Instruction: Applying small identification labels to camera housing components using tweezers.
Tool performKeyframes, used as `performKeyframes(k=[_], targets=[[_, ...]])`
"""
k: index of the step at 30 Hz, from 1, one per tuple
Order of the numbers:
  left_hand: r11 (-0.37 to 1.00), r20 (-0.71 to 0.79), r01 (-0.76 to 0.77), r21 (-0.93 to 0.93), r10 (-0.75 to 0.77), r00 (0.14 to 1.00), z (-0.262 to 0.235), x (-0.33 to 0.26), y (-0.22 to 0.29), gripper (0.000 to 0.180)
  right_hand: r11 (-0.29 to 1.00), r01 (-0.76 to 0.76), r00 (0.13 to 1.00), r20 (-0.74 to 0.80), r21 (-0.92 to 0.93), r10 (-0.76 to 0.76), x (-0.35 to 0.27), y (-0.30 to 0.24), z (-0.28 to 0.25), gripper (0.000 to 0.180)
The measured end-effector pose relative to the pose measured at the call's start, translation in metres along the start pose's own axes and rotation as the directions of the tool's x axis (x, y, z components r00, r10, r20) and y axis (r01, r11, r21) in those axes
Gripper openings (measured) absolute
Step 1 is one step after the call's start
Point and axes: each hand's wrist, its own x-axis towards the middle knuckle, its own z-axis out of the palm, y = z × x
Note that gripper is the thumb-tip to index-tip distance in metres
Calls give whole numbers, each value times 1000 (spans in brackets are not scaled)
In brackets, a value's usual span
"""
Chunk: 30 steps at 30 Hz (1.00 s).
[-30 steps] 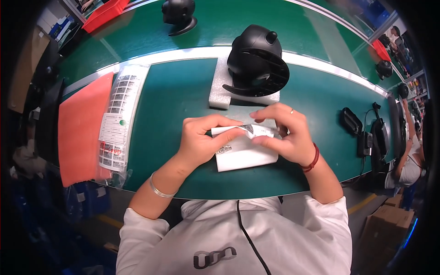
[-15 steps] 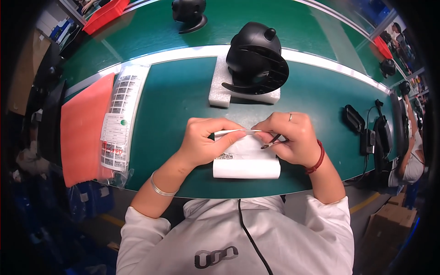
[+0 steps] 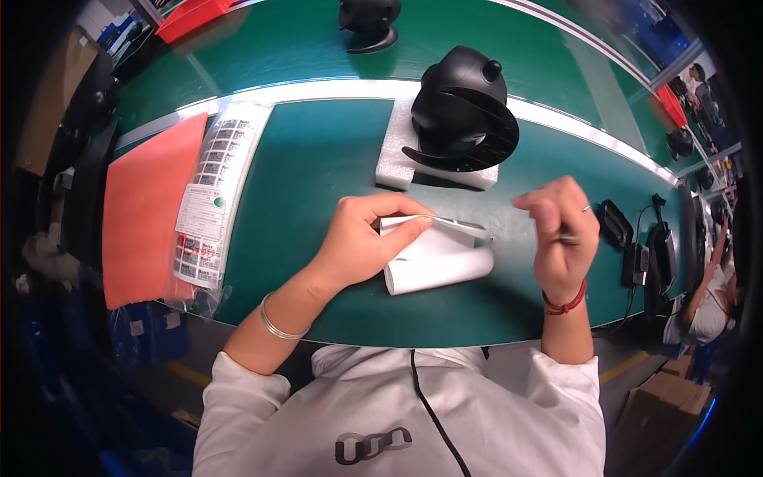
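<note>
Pinched between my left hand's (image 3: 364,230) thumb and fingers is the upper edge of a partly rolled white label sheet (image 3: 441,270). Its lower part curls into a roll over the green table, and printed labels show faintly near the pinched edge. My right hand (image 3: 566,230) is raised to the right, apart from the sheet, its fingers bent and blurred by motion. A slim metal tool (image 3: 568,238), perhaps tweezers, shows only as a small piece at that palm. Beyond the hands, a rounded black device (image 3: 461,107) with a curved stand rests on white foam (image 3: 393,163).
Left on the green table (image 3: 310,175) lie an orange sheet (image 3: 147,215) and a bagged stack of label sheets (image 3: 211,199). Black adapters and cables (image 3: 640,246) lie at right. Farther back stand another black device (image 3: 369,24) and a red tray (image 3: 191,17); people work at far right.
My right hand has let go of the sheet's edge and moved right and up. The sheet now tilts, still in my left hand. The whole view has shifted slightly.
</note>
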Motion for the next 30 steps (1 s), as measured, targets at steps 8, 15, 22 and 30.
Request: performKeyframes(k=[8, 15, 22, 30], targets=[[930, 61, -310, 196, 304, 951, 5, -5, 2, 7, 995, -60, 953, 302, 83, 33, -14, 1, 32, 7], [985, 75, -149, 91, 142, 987, 6, -4, 6, 8, 956, -208, 936, 324, 207, 133, -11, -3, 29, 6], [991, 69, -83, -104, 91, 993, 10, -4, -3, 6, 920, -317, 912, 341, 230, 228, -14, -3, 32, 10], [980, 104, 24, -200, -3, 995, 6, -3, -2, 10, 928, -321, 904, 353, 192, 240, -14, 3, 34, 13]])
